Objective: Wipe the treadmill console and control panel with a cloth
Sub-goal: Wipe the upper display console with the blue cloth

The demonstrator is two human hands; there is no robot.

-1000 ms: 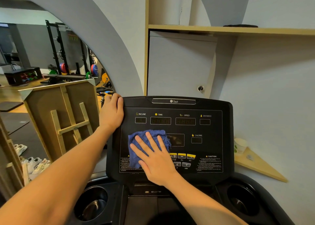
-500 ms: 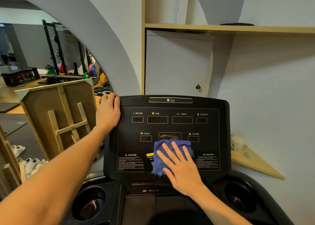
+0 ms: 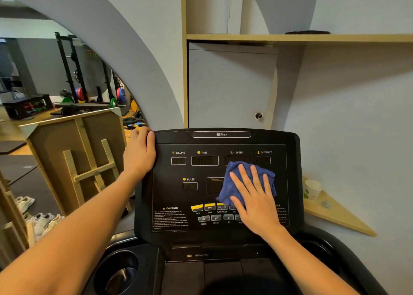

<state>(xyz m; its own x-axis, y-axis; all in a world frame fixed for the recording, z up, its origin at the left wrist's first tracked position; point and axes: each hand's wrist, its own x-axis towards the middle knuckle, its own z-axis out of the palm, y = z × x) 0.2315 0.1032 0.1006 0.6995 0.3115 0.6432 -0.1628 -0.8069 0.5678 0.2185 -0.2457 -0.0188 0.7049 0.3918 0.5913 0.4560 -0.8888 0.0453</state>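
Right hand (image 3: 257,203) lies flat, fingers spread, palm pressing the blue cloth (image 3: 248,182) onto the control panel (image 3: 174,196) — no pinch, just pressure. Over the last second the cloth has swept from the left-centre of the panel, across the lower middle, and now sits right of centre, its top edge touching the SPEED window, its lower edge over the right end of the yellow buttons (image 3: 209,207). So the left and middle look covered; my read is the top display row, the right margin and the console (image 3: 223,134) bezel remain. Left hand (image 3: 139,153) hasn't moved — curled around the console's upper-left corner, thumb on the face, bracing it. Near side: two cup holders (image 3: 116,272) flank the lower tray, not wiped as far as I can tell. Nothing blocks the panel itself; the bracing hand hides that corner and must shift to clean it. Just right, a paper cup (image 3: 311,190) on a wooden corner shelf (image 3: 339,216) — clear of the stroke. Left, a wooden frame (image 3: 73,151); beyond it, weight racks (image 3: 73,75).
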